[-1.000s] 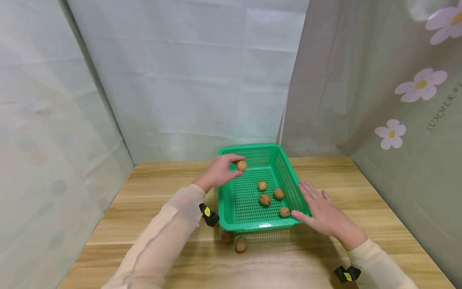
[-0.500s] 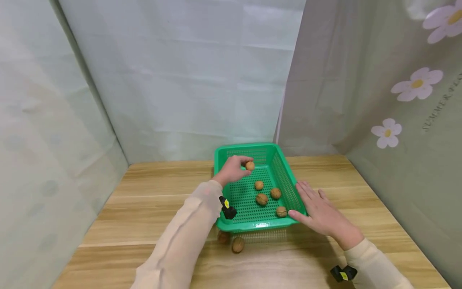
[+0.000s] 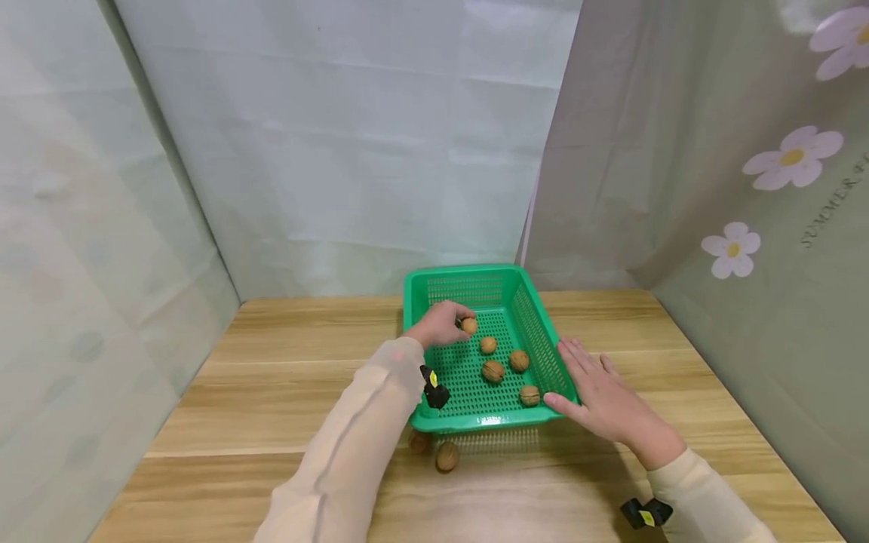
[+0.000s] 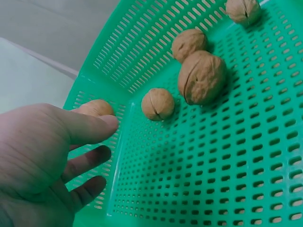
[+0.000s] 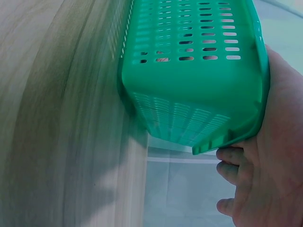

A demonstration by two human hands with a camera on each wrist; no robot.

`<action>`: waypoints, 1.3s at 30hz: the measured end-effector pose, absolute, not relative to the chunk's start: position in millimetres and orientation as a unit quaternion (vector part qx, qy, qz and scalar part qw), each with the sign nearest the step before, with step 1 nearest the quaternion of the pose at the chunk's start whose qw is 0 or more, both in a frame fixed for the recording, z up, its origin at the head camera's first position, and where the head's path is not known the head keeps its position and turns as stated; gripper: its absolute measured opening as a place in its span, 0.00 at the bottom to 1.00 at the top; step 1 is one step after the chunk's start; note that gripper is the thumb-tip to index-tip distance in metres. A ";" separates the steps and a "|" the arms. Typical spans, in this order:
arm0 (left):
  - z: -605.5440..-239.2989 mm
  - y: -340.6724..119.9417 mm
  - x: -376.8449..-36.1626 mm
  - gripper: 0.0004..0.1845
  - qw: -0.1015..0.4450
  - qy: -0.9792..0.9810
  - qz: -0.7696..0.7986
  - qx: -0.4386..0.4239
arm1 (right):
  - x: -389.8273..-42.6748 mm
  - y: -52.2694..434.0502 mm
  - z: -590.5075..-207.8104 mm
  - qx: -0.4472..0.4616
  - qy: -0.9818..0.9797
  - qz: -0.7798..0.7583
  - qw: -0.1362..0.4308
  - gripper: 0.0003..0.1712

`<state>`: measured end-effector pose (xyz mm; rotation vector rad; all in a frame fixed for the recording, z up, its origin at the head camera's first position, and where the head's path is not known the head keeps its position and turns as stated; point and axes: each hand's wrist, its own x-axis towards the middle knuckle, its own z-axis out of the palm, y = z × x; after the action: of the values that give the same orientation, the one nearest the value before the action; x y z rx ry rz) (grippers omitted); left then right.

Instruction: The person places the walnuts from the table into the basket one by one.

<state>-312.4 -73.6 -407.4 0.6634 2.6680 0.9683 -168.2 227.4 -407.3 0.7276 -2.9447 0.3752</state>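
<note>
Inside the basket, left grip: the left hand (image 3: 440, 326) pinches a walnut (image 3: 469, 326) between thumb and fingertips, low over the perforated floor near the far left corner; in the left wrist view the same walnut (image 4: 96, 108) shows just behind the thumb, close against the basket wall
Right grip: the right hand (image 3: 606, 403) lies released, fingers straight and spread, pressed flat against the outside of the basket's right wall near its front corner; it holds nothing; in the right wrist view the palm (image 5: 272, 156) touches the green rim
Basket: a green perforated plastic basket (image 3: 468, 287) stands on the table, long side running away from the person; the right wrist view shows its underside and corner (image 5: 199, 94)
Walnuts in the basket: four loose walnuts (image 3: 493, 371) lie on the floor toward the right half, near one another but apart from the held one
Walnuts outside: two walnuts (image 3: 446, 456) lie on the table just before the basket's front edge, the left one partly hidden by the sleeve
Table: light wooden table (image 3: 285, 377); pale curtains behind and at both sides, the right one printed with flowers (image 3: 792, 158)
</note>
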 end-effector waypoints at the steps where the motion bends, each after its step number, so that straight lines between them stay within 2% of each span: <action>1: -407.8 -73.6 -312.7 0.27 0.117 0.911 0.324 0.229 | -167.9 227.4 -407.0 0.237 -0.963 0.123 0.043 0.53; 16: -414.5 -72.2 -311.0 0.26 0.185 0.923 0.246 0.229 | -166.4 226.9 -408.4 0.236 -0.962 0.126 0.046 0.53; 29: -408.5 -70.4 -306.2 0.22 0.175 0.922 0.273 0.214 | -166.9 227.3 -408.6 0.232 -0.963 0.133 0.046 0.53; 39: -383.9 -75.2 -305.1 0.23 0.126 0.908 0.308 0.256 | -168.5 227.3 -409.9 0.238 -0.961 0.128 0.054 0.53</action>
<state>-305.1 -75.2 -383.9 0.7460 2.6440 0.8970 -168.5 227.3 -409.9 0.7226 -2.9214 0.3881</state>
